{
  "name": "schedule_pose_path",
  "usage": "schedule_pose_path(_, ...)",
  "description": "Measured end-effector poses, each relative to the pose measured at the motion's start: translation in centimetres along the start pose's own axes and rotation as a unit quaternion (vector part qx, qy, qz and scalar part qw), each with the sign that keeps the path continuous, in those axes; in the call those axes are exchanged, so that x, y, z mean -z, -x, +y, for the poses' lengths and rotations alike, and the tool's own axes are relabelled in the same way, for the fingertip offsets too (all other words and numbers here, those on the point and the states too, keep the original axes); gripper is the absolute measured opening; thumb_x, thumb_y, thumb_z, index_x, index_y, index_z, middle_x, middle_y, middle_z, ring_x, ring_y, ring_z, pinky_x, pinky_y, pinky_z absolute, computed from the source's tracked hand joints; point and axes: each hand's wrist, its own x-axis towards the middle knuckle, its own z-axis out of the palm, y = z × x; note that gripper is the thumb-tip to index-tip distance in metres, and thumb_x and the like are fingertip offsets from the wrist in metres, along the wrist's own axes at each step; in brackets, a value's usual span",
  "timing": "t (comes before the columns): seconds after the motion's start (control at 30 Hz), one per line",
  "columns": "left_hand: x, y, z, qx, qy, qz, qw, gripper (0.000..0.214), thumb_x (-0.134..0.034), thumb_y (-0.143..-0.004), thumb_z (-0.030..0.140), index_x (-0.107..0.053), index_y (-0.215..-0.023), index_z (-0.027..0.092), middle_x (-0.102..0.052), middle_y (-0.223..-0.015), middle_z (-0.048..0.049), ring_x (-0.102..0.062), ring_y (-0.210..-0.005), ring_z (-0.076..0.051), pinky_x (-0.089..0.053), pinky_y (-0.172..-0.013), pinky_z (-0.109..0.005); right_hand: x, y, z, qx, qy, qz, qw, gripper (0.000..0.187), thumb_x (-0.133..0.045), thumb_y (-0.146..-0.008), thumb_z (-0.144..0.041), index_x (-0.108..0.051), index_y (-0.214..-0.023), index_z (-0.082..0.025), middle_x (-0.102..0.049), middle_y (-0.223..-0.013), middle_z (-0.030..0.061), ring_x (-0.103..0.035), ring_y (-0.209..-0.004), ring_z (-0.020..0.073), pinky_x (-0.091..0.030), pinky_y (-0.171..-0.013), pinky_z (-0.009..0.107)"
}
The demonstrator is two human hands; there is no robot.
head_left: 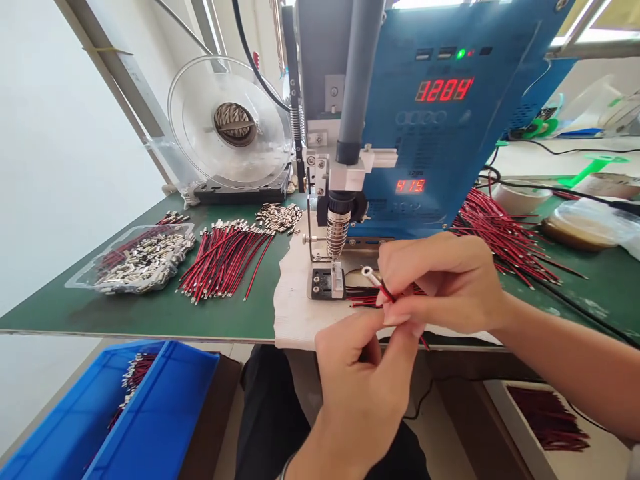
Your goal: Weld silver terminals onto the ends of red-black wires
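My right hand (445, 280) is closed in a pinch on a red-and-black wire (386, 291). At the wire's upper end sits a metal barrel connector (369, 275) with a round opening, tilted up toward the left. My left hand (367, 380) meets the right from below, its thumb and finger pinched on the same wire; the exact grip is hidden by the fingers. Just behind the connector stands a soldering machine's small fixture (327, 283) under a spring-wrapped soldering head (339, 230). More red-and-black wires (361, 296) lie beside the fixture, partly behind my hands.
The blue soldering machine (400, 147) with red digits fills the back. Left of it are a wire bundle with connectors (225, 260), loose connectors (279, 217) and a plastic tray (145, 259). Loose wires (500, 233) lie right. A blue bin (165, 407) stands below the table's edge.
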Motion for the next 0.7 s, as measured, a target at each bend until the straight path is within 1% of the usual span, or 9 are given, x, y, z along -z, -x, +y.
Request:
schedule_pose_path(0.1, -0.1, 0.7, 0.0, 0.009, -0.02, 0.012, 1.0, 0.03, -0.064, -0.091, 0.029, -0.065, -0.062, 0.021, -0.041, -0.051, 0.0038, -0.031, -0.047, -0.009, -0.027, -0.043, -0.029, 0.0, 0.0, 0.1, 0.008, 0.032, -0.008, 0.999, 0.019, -0.077, -0.09, -0.036, -0.07, -0.085, -0.019, -0.068, -0.066, 0.0, -0.055, -0.056, 0.0109, -0.044, -0.054, 0.028)
schedule_pose_path(0.2, 0.9, 1.7, -0.2, 0.013, -0.044, 0.017, 0.999, 0.021, -0.064, -0.094, 0.033, -0.077, -0.082, 0.023, -0.063, -0.06, 0.001, -0.038, -0.046, -0.01, -0.032, -0.043, -0.029, 0.0, -0.1, 0.0, 0.024, 0.108, -0.018, 0.994, 0.022, -0.073, -0.093, -0.039, -0.07, -0.086, -0.018, -0.07, -0.067, 0.0007, -0.055, -0.055, 0.0104, -0.045, -0.055, 0.027)
schedule_pose_path(0.27, 2.5, 2.3, -0.4, 0.027, -0.076, 0.052, 0.995, 0.024, -0.062, -0.095, 0.037, -0.08, -0.089, 0.023, -0.072, -0.069, -0.0011, -0.042, -0.045, -0.011, -0.035, -0.044, -0.029, 0.0, -0.1, -0.1, 0.045, 0.175, -0.023, 0.983, 0.022, -0.069, -0.096, -0.035, -0.07, -0.083, -0.018, -0.069, -0.063, -0.0001, -0.055, -0.055, 0.0101, -0.044, -0.056, 0.026)
schedule_pose_path(0.33, 4.8, 2.5, -0.5, 0.046, -0.138, 0.099, 0.984, 0.025, -0.061, -0.096, 0.038, -0.08, -0.09, 0.022, -0.075, -0.073, -0.002, -0.047, -0.047, -0.012, -0.038, -0.046, -0.028, 0.1, -0.2, -0.2, 0.066, 0.233, -0.028, 0.97, 0.024, -0.066, -0.098, -0.032, -0.069, -0.079, -0.018, -0.065, -0.059, -0.0012, -0.056, -0.054, 0.01, -0.043, -0.056, 0.025)
schedule_pose_path(0.4, 7.6, 1.9, -0.5, 0.051, -0.211, 0.094, 0.972, 0.023, -0.064, -0.093, 0.039, -0.079, -0.088, 0.022, -0.073, -0.07, -0.0005, -0.051, -0.048, -0.012, -0.038, -0.047, -0.026, 0.2, -0.2, -0.3, 0.074, 0.271, -0.037, 0.959, 0.027, -0.064, -0.099, -0.03, -0.068, -0.075, -0.019, -0.063, -0.056, -0.0018, -0.055, -0.052, 0.0096, -0.041, -0.054, 0.024)
schedule_pose_path(0.47, 10.2, 0.3, -0.1, 0.059, -0.318, 0.096, 0.941, 0.026, -0.061, -0.093, 0.041, -0.077, -0.084, 0.023, -0.068, -0.063, 0.0006, -0.052, -0.051, -0.014, -0.036, -0.05, -0.027, 0.2, -0.3, -0.4, 0.071, 0.291, -0.05, 0.953, 0.03, -0.062, -0.1, -0.029, -0.067, -0.072, -0.019, -0.062, -0.055, -0.002, -0.054, -0.051, 0.0092, -0.039, -0.053, 0.024)
schedule_pose_path(0.53, 12.0, -2.1, 0.5, 0.064, -0.439, 0.043, 0.895, 0.034, -0.055, -0.095, 0.044, -0.071, -0.074, 0.023, -0.062, -0.055, 0.0008, -0.049, -0.051, -0.016, -0.035, -0.053, -0.029, 0.2, -0.3, -0.2, 0.069, 0.298, -0.051, 0.951, 0.034, -0.061, -0.1, -0.027, -0.066, -0.068, -0.019, -0.061, -0.052, -0.0025, -0.053, -0.05, 0.0088, -0.039, -0.053, 0.024)
schedule_pose_path(0.63, 12.7, -5.9, 1.4, 0.079, -0.597, -0.066, 0.796, 0.038, -0.042, -0.097, 0.037, -0.063, -0.068, 0.023, -0.071, -0.069, -0.0048, -0.062, -0.067, -0.022, -0.037, -0.062, -0.032, 0.1, -0.2, 0.2, 0.075, 0.294, -0.033, 0.952, 0.035, -0.06, -0.101, -0.026, -0.066, -0.067, -0.019, -0.059, -0.05, -0.0031, -0.051, -0.049, 0.0087, -0.039, -0.053, 0.023)
schedule_pose_path(0.7, 12.4, -7.9, 1.7, 0.084, -0.667, -0.101, 0.734, 0.04, -0.036, -0.097, 0.034, -0.064, -0.071, 0.022, -0.077, -0.085, -0.0099, -0.069, -0.079, -0.029, -0.039, -0.064, -0.035, 0.0, -0.1, 0.7, 0.081, 0.291, -0.026, 0.953, 0.034, -0.06, -0.101, -0.026, -0.066, -0.067, -0.019, -0.059, -0.051, -0.0034, -0.051, -0.049, 0.0088, -0.039, -0.053, 0.023)
